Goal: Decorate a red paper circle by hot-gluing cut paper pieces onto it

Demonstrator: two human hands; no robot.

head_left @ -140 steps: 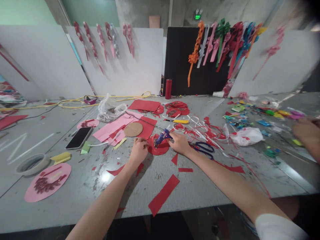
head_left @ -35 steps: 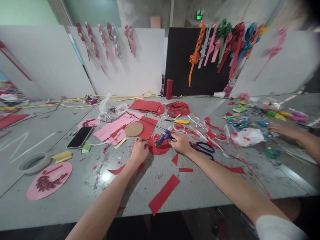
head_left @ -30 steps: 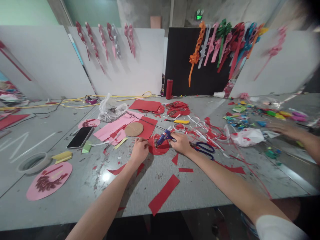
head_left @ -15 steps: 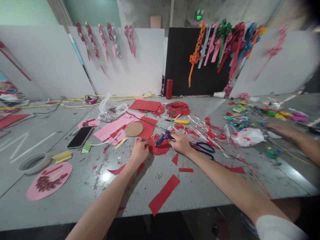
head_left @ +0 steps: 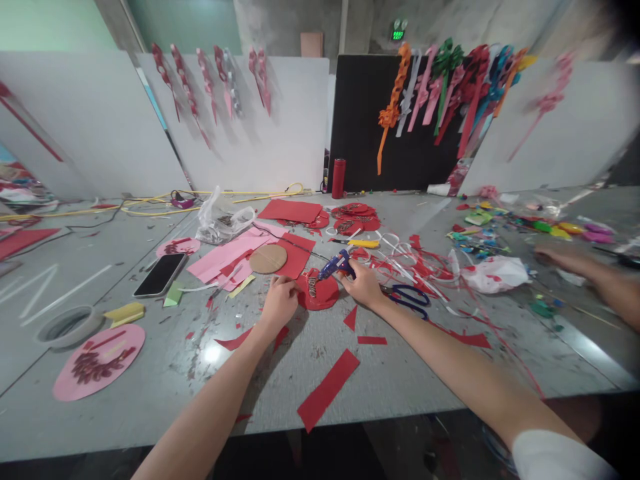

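Note:
A red paper disc [head_left: 325,295] with a small brown decoration on it lies on the grey table between my hands. My right hand [head_left: 361,281] is wrapped round a blue glue gun [head_left: 336,264], whose nozzle points left over the top of the disc. At the disc's left edge is my left hand [head_left: 281,299], its fingers bent and pressed together; what they pinch, if anything, is too small to make out. Just behind, a round cardboard piece [head_left: 268,259] rests on pink and red paper. Blue-handled scissors [head_left: 410,300] lie right of my right hand.
A phone [head_left: 160,275], a tape roll [head_left: 70,327] and a decorated pink disc [head_left: 100,363] lie at left. Another person's hand [head_left: 555,259] is at right, near a white plastic bag [head_left: 495,274]. A red bottle [head_left: 339,179] stands at the back.
The glue gun in my right hand has lifted slightly and tilted flatter, its nozzle now off the decoration. My left hand has barely moved. The other person's hand has shifted slightly.

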